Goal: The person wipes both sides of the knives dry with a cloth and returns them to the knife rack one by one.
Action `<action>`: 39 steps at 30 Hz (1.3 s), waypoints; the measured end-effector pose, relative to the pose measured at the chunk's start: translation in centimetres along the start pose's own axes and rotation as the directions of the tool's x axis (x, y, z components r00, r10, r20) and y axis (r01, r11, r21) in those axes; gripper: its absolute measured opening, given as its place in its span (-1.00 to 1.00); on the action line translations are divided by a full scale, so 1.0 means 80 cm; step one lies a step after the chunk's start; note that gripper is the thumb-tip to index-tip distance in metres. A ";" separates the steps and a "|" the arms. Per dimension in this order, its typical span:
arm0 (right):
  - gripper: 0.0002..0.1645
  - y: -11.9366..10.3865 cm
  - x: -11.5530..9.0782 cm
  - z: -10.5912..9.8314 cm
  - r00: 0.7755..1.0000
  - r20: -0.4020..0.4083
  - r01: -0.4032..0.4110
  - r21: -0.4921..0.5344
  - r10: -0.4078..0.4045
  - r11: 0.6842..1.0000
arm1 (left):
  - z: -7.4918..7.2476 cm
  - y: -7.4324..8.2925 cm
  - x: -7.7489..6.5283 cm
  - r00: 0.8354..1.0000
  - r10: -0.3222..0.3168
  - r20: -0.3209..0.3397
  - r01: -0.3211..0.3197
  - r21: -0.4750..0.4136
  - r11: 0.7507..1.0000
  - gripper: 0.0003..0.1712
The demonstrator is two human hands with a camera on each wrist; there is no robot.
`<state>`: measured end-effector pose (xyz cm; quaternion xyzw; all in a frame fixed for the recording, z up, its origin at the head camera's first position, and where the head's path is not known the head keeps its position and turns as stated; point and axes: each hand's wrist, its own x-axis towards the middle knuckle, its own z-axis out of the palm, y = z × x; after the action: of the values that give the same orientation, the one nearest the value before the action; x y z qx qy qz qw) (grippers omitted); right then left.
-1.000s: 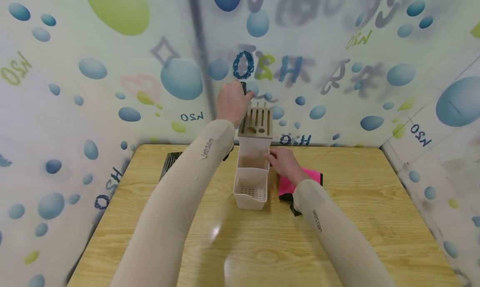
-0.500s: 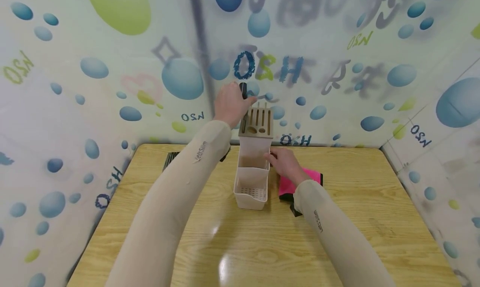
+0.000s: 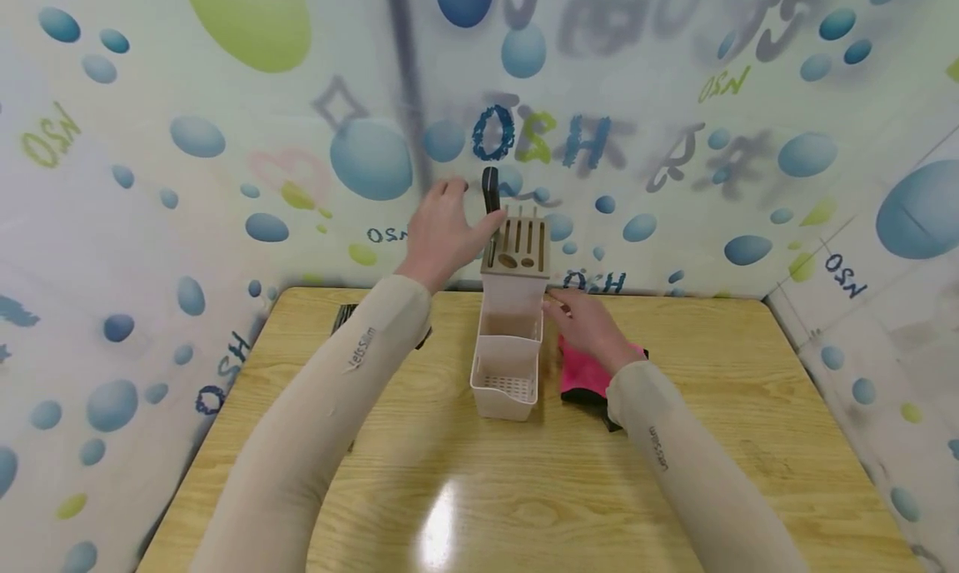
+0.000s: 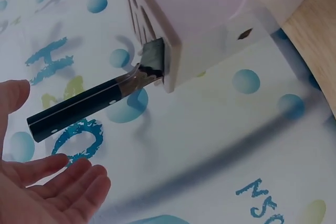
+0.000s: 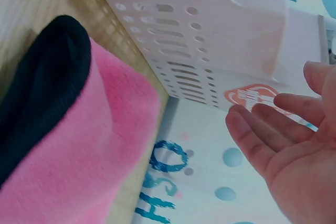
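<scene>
A white utensil holder [image 3: 505,402] with a brown slotted top [image 3: 515,269] stands upright on the table against the wall. In its leftmost slot sits a knife [image 3: 490,188], black handle [image 4: 79,109] upward, blade mostly hidden inside. My left hand [image 3: 444,230] is spread beside the handle; in the left wrist view a gap shows between the left hand [image 4: 58,190] and the handle. At the holder's right side is my right hand [image 3: 588,325]. The right wrist view shows the right hand [image 5: 299,150] with loosely bent fingers near the perforated wall, holding nothing.
Right of the holder lies a pink cloth [image 3: 583,375] with black edging, partly under the right forearm. A black striped item [image 3: 343,315] lies at the left, mostly behind the left sleeve. The patterned wall [image 3: 637,256] rises at the table's back edge [image 3: 704,296].
My left hand has let go of the knife handle and moved left and slightly down, fingers opening. The knife stays in the slot. My right hand has shifted slightly at the holder's side.
</scene>
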<state>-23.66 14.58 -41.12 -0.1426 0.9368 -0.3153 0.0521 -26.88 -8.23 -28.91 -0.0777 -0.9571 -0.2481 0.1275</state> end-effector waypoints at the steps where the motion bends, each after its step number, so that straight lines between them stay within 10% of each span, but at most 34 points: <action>1: -0.40 -0.001 -0.001 -0.003 1.000 -0.007 0.007 0.008 -0.007 1.000 | 0.000 -0.003 -0.004 1.000 0.013 -0.007 -0.013 0.003 1.000 -0.18; 11: -0.35 -0.005 -0.016 -0.030 0.994 -0.095 0.051 -0.050 -0.055 0.997 | 0.000 -0.035 -0.036 0.963 0.231 -0.139 -0.219 0.093 0.971 -0.19; 20: -0.31 -0.007 -0.031 -0.044 0.982 -0.167 0.074 -0.075 -0.086 0.994 | -0.002 -0.062 -0.062 0.879 0.389 -0.275 -0.347 0.191 0.918 -0.23; 39: -0.31 -0.020 -0.058 -0.040 0.971 -0.200 0.111 -0.125 -0.134 0.986 | -0.004 -0.130 -0.123 0.901 0.333 -0.277 -0.273 0.235 0.933 -0.18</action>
<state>-19.44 16.58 -37.55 -0.1692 0.9428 -0.2777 -0.0737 -19.62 -18.22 -36.11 -0.1734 -0.9201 -0.1417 0.3214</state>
